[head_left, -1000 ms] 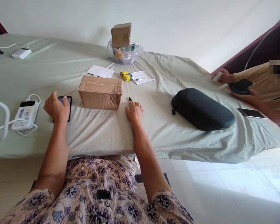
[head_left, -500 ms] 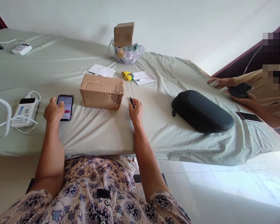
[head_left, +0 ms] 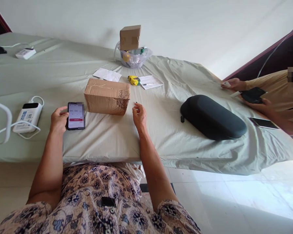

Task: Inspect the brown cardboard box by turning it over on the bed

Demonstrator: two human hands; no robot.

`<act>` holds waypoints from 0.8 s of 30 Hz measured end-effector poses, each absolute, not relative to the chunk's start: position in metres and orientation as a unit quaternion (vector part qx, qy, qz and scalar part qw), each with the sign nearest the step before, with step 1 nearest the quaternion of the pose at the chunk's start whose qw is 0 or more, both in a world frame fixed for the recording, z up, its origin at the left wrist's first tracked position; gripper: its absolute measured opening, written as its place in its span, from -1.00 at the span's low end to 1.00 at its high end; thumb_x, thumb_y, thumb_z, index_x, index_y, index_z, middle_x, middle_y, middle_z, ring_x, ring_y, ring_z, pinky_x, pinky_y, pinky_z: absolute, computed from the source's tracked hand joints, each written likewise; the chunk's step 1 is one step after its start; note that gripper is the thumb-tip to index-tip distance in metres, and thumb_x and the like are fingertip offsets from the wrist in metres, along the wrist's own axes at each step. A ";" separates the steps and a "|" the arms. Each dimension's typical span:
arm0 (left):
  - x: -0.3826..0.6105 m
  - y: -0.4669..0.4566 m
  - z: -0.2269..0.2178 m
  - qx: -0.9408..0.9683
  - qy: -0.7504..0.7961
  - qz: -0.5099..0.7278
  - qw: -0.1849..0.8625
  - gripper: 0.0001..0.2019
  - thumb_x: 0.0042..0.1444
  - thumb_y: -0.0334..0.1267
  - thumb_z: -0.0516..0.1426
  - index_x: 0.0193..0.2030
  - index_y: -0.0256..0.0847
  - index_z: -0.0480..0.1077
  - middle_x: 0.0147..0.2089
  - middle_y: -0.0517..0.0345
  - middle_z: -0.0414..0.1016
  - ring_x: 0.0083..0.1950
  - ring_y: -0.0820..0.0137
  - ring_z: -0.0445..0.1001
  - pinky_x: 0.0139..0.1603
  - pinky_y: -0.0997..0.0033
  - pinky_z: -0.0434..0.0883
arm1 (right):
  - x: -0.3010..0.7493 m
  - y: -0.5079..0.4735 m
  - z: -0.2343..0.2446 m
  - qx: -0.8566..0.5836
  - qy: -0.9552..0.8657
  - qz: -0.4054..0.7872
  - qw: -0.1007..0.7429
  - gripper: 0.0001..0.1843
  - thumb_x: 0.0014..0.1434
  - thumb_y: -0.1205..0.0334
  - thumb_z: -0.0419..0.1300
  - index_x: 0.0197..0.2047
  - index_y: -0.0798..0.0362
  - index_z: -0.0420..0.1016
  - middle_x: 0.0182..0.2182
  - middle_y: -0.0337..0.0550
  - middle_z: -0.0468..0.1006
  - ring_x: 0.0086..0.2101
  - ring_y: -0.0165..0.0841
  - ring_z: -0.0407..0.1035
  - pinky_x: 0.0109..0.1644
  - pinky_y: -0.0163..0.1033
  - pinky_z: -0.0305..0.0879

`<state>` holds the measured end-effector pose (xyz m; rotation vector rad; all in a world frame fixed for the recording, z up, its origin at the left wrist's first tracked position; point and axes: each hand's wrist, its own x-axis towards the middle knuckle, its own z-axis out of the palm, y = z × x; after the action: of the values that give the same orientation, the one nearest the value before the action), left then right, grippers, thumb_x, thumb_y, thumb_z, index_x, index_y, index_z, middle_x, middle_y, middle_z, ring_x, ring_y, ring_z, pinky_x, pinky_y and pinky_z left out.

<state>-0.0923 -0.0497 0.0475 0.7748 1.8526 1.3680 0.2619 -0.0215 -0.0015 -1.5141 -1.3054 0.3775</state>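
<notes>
My left hand (head_left: 59,119) grips a black phone (head_left: 76,115) by its left edge, tilting its lit screen up toward me just left of a taped cardboard box (head_left: 106,96). My right hand (head_left: 139,115) rests on the sheet to the right of the box, fingers curled around a thin black pen (head_left: 136,103) whose tip pokes out above them.
A grey-green sheet covers the table (head_left: 161,139). A white power bank (head_left: 28,113) with cable lies left. A black oval case (head_left: 213,117) lies right. Papers, a yellow tape measure (head_left: 132,80) and a bowl carrying a small box (head_left: 130,37) sit behind. Another person's hands hold a phone (head_left: 253,94) at far right.
My left hand lifted the phone off the sheet and brought it nearer the box, screen now lit and facing me. My right hand drew back slightly, still on the pen.
</notes>
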 end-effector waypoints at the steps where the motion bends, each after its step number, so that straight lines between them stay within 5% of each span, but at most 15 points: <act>1: -0.091 -0.050 0.046 0.294 0.704 0.544 0.350 -0.58 -0.01 -0.62 0.08 0.00 -0.30 0.47 -0.44 0.34 0.33 -0.43 0.54 0.33 -0.35 0.48 0.35 | 0.262 -0.021 -0.002 -0.630 -0.547 0.165 0.526 -0.65 0.20 0.17 0.09 0.01 0.07 0.50 -0.18 -0.03 0.61 -0.34 -0.38 0.44 -0.15 -0.17 0.45; 7: -0.087 -0.053 0.046 0.237 0.623 0.661 0.346 -0.72 -0.22 -0.57 0.11 -0.29 -0.29 0.42 -0.49 0.32 0.39 -0.44 0.54 0.36 -0.34 0.52 0.36 | 0.260 -0.024 -0.002 -0.591 -0.571 0.223 0.525 -0.67 0.23 0.08 0.12 0.00 0.00 0.50 -0.37 -0.22 0.59 -0.37 -0.39 0.47 -0.14 -0.18 0.47; 19: -0.100 -0.064 0.055 0.250 0.439 0.826 0.251 -0.71 -0.45 -0.47 0.15 -0.43 -0.27 0.35 -0.47 0.28 0.47 -0.35 0.47 0.46 -0.27 0.48 0.42 | 0.244 -0.038 0.018 -0.508 -0.612 0.331 0.508 -0.59 0.22 -0.15 0.17 -0.06 -0.01 0.44 -0.46 -0.30 0.56 -0.48 -0.45 0.41 -0.25 -0.25 0.38; 24: -0.076 -0.073 0.068 0.317 0.366 0.835 0.262 -0.71 -0.39 -0.42 0.27 -0.41 -0.26 0.38 -0.42 0.26 0.51 -0.30 0.45 0.50 -0.19 0.43 0.45 | 0.251 -0.042 0.027 -0.527 -0.634 0.358 0.439 -0.55 0.22 -0.22 0.18 -0.35 0.03 0.43 -0.50 -0.23 0.56 -0.46 -0.42 0.44 -0.28 -0.27 0.35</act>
<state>-0.0760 -0.0732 0.0677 0.8588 0.9914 2.2583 0.2512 -0.0423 0.0270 -1.3087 -1.5757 0.8899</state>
